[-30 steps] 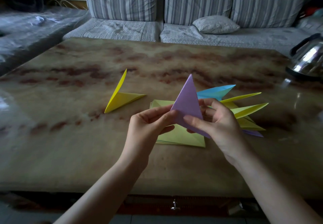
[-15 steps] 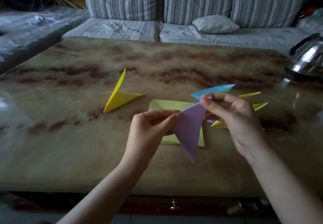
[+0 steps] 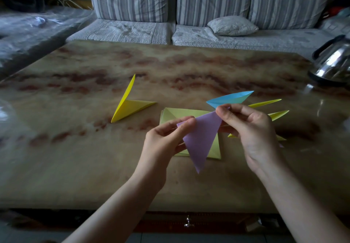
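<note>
Above the table (image 3: 75, 157) and green stack (image 3: 181, 113), the purple triangle (image 3: 201, 140) is hanging tip-down in mid-air. The left hand (image 3: 162, 144) is pinching its left corner, the right hand (image 3: 251, 129) its upper corner. Keeping both pinches light and level is probably serving the fold best.

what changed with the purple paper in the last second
The purple folded paper triangle was turned over: its long tip pointed up, now it points down toward the person. The left hand and right hand kept pinching it, the right shifting to its upper right corner. The yellow folded paper piece, pale green paper stack and blue folded paper piece stayed put.
</note>
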`<act>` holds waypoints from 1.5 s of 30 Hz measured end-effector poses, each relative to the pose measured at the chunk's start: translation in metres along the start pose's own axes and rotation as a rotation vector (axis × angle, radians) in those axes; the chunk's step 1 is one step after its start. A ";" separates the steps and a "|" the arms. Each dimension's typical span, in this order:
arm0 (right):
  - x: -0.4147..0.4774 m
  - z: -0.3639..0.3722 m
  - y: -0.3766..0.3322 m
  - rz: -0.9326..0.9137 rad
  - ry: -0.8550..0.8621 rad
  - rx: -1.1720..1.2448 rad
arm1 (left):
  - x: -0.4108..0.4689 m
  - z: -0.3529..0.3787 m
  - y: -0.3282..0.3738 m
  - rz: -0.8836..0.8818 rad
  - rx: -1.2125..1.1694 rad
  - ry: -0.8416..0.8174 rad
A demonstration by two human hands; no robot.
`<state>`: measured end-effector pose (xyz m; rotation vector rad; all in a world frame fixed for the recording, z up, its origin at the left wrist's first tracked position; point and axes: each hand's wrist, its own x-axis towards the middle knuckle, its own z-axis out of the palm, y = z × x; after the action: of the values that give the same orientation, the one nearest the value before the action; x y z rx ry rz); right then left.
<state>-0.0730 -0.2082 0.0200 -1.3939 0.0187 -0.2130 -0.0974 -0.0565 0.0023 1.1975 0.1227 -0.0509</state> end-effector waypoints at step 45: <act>0.003 -0.014 -0.001 -0.089 -0.282 -0.342 | 0.007 -0.005 0.003 0.228 0.220 0.093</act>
<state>-0.0717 -0.2229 0.0186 -1.7574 -0.2516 -0.0866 -0.0905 -0.0501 0.0025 1.4274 0.0617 0.1960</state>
